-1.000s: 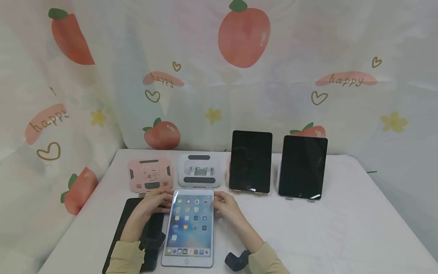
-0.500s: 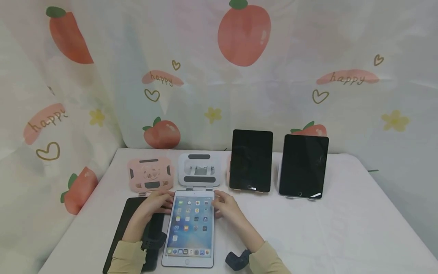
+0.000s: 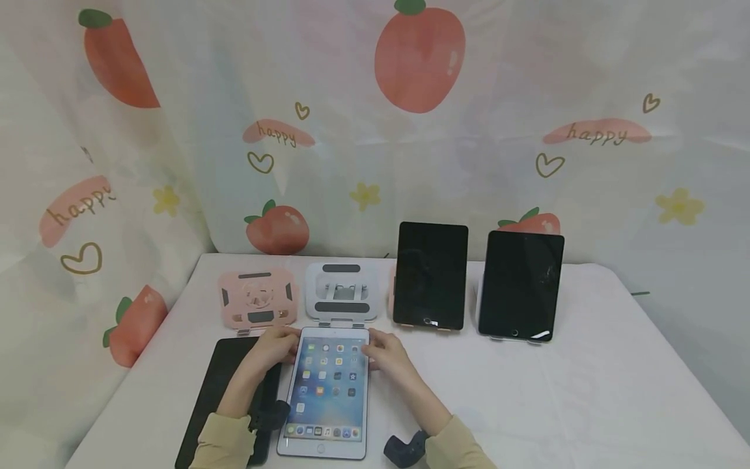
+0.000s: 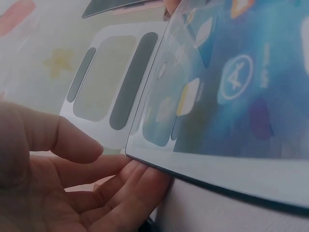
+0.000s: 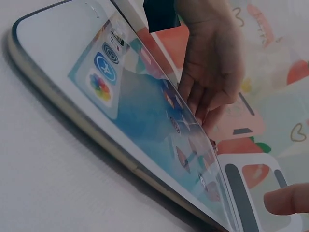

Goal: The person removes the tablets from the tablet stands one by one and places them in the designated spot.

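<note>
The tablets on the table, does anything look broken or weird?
No cracks or spills show. One oddity: the black tablet on the far right has faint pale marks near its screen's right edge. They could be smudges or reflections; I can't tell. The white tablet, lit up in front, looks undamaged.

White tablet in the lower middle has a super glossy, glass-looking front. The pink stand and white stand behind look like smooth plastic, tabletop's covered in matt, lightly creased cloth.
</note>
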`<state>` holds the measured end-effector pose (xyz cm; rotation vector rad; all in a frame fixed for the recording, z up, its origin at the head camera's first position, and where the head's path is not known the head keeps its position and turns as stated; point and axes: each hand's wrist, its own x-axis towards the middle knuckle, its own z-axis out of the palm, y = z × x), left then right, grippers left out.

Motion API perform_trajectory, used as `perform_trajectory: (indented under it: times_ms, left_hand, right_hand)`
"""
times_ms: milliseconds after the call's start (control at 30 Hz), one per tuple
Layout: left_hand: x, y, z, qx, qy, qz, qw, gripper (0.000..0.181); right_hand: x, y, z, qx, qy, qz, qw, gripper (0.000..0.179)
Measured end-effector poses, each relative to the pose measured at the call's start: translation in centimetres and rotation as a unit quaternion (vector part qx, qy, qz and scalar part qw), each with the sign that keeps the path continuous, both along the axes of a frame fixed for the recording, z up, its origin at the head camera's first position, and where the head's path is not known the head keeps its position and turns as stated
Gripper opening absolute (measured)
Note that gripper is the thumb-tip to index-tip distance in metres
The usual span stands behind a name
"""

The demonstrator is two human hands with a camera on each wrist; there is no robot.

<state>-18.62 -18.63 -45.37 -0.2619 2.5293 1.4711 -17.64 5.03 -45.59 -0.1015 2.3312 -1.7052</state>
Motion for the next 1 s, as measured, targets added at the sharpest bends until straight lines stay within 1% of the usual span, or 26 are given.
perform_trajectory:
  times_ms: [100, 233, 400, 500, 600, 767, 1000]
  left_hand:
    - [0.03, 0.11, -0.08, -0.009, 0.006, -0.010, 0.9999, 0.037]
    - [0.15, 0.13, -0.10, -0.015, 0.005, -0.017, 0.9997, 0.037]
    - [0.15, 0.06, -0.02, -0.016, 0.004, -0.021, 0.9996, 0.037]
    - [0.12, -0.06, -0.04, -0.022, 0.006, -0.021, 0.9995, 0.037]
    - [0.10, -0.11, 0.01, -0.026, 0.007, -0.023, 0.9994, 0.037]
    - [0.23, -0.27, 0.20, -0.023, 0.010, -0.033, 0.9991, 0.038]
    - [0.47, -0.38, 0.37, -0.014, 0.012, -0.037, 0.9991, 0.037]
  right_hand:
    - [0.02, -0.03, -0.10, 0.005, 0.003, -0.008, 0.9999, 0.055]
    - [0.12, 0.07, -0.10, 0.005, -0.003, -0.016, 0.9999, 0.054]
    - [0.22, -0.12, 0.11, -0.009, 0.005, -0.013, 0.9999, 0.053]
    - [0.24, -0.38, 0.28, -0.006, 0.009, -0.014, 0.9998, 0.054]
    - [0.27, -0.50, 0.44, 0.000, 0.002, -0.018, 0.9998, 0.056]
    - [0.37, -0.52, 0.48, -0.003, -0.013, -0.024, 0.9996, 0.058]
    - [0.34, -0.24, 0.28, -0.006, -0.002, -0.022, 0.9997, 0.056]
